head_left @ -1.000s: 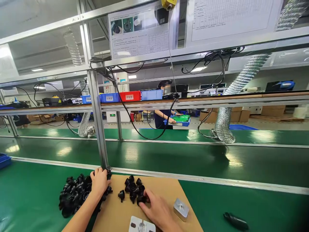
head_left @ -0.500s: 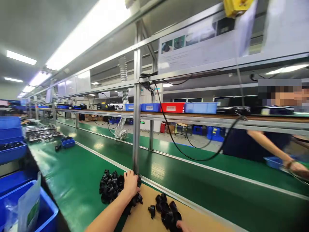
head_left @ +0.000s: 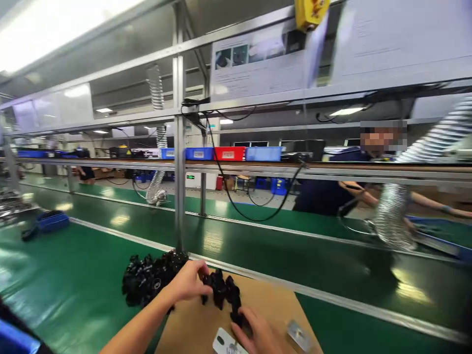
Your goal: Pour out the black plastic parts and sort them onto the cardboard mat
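Left hand [head_left: 190,282] curled over black plastic parts, fingertips pinching one at edge of small cluster [head_left: 223,291] — grasp looks closed on that part. Larger heap of black parts [head_left: 145,280] just left of hand, on green bench mat [head_left: 73,275]. Right hand [head_left: 263,337] low in frame, fingers bent on near end of cluster; whether it grips anything — cannot tell. Cluster lies on brown cardboard sheet [head_left: 199,327]. Metal plate [head_left: 226,342] just beside right hand. Co-worker's arm [head_left: 435,204] across conveyor, well apart.

I see black parts [head_left: 147,280], tan board [head_left: 206,324], green belt [head_left: 92,275], red bin [head_left: 229,154] at twelve o'clock between blue bins [head_left: 264,154]
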`<state>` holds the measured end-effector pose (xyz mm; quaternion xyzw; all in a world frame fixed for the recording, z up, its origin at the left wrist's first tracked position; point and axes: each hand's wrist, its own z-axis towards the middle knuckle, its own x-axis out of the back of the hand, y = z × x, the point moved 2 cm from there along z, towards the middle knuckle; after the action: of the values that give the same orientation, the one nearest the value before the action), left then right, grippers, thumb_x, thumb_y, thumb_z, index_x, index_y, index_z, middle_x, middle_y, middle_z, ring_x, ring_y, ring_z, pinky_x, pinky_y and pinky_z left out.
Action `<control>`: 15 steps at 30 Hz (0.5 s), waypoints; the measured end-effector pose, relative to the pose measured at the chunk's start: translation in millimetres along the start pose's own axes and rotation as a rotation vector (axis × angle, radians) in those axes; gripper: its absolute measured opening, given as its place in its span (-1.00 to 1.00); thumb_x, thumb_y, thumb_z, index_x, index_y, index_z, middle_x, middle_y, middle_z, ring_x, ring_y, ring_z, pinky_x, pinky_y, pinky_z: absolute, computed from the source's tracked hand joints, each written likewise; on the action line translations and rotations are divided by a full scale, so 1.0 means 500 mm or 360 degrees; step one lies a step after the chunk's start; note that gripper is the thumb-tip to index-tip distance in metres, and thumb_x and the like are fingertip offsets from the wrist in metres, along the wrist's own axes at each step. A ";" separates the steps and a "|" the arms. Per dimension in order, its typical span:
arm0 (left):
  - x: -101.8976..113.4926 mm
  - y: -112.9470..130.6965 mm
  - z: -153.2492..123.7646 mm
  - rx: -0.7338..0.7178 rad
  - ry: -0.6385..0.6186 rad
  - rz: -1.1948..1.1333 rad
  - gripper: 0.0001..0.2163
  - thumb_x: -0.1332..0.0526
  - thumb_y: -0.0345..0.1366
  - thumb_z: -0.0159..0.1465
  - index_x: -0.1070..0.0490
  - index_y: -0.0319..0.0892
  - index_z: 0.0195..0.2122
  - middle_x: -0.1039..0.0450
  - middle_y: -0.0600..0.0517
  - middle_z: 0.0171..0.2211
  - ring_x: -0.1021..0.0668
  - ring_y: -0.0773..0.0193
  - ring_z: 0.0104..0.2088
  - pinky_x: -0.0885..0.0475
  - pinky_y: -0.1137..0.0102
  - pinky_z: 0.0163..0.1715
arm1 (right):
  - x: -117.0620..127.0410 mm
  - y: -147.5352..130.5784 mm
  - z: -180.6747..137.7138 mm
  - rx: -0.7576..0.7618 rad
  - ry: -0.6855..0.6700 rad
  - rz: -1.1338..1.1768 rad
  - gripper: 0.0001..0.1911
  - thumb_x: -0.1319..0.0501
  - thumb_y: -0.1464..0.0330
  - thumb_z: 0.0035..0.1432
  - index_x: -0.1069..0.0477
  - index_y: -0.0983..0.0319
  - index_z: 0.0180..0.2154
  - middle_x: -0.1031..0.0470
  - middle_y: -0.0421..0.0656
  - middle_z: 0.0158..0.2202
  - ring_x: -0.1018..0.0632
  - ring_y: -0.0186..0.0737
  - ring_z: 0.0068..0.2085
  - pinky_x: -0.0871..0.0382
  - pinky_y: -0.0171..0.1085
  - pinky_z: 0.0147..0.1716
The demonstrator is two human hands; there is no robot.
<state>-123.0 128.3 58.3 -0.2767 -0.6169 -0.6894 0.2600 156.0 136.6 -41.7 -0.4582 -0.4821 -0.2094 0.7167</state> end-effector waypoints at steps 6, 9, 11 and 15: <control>-0.105 -0.010 -0.040 0.0044 -0.0539 -0.0437 -0.50 -0.60 -0.26 -0.18 -0.53 -0.23 -0.21 -0.47 0.13 -0.37 -0.43 0.35 -0.35 -0.29 0.47 -0.39 | 0.049 -0.030 -0.033 -0.0189 -0.0125 0.0073 -0.44 -0.15 0.06 0.34 -0.31 0.02 0.31 -0.40 -0.10 0.18 -0.50 -0.06 0.14 -0.38 -0.12 0.11; -0.125 -0.043 -0.021 0.0048 -0.0509 -0.0505 -0.54 -0.55 -0.29 -0.13 -0.50 -0.25 -0.19 -0.43 0.14 -0.38 -0.40 0.38 -0.37 -0.28 0.46 -0.38 | 0.061 -0.042 -0.030 -0.0127 -0.0226 0.0065 -0.30 -0.16 0.06 0.36 -0.06 -0.27 0.45 -0.25 -0.17 0.29 -0.46 -0.03 0.20 -0.35 -0.07 0.18; -0.133 -0.056 -0.004 0.0045 -0.0467 -0.0549 -0.56 -0.52 -0.30 -0.09 -0.47 -0.25 -0.18 -0.42 0.14 -0.36 -0.39 0.39 -0.37 -0.27 0.46 -0.39 | 0.067 -0.048 -0.027 -0.0066 -0.0256 0.0033 -0.39 -0.15 0.08 0.38 -0.16 -0.29 0.40 -0.27 -0.17 0.26 -0.48 -0.03 0.15 -0.37 -0.08 0.13; -0.143 -0.061 0.018 0.0006 -0.0253 -0.0515 -0.63 -0.44 -0.29 0.05 -0.44 -0.23 -0.13 -0.44 0.10 -0.25 -0.42 0.35 -0.28 -0.32 0.43 -0.29 | 0.080 -0.040 -0.028 -0.0053 -0.0196 0.0111 -0.55 -0.15 0.22 0.34 -0.37 -0.03 0.23 -0.35 -0.17 0.19 -0.49 -0.10 0.12 -0.35 -0.17 0.10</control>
<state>-93.1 141.5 -12.9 -0.2270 -0.6733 -0.6970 0.0965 166.3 120.4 1.1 -0.4985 -0.5055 -0.1638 0.6849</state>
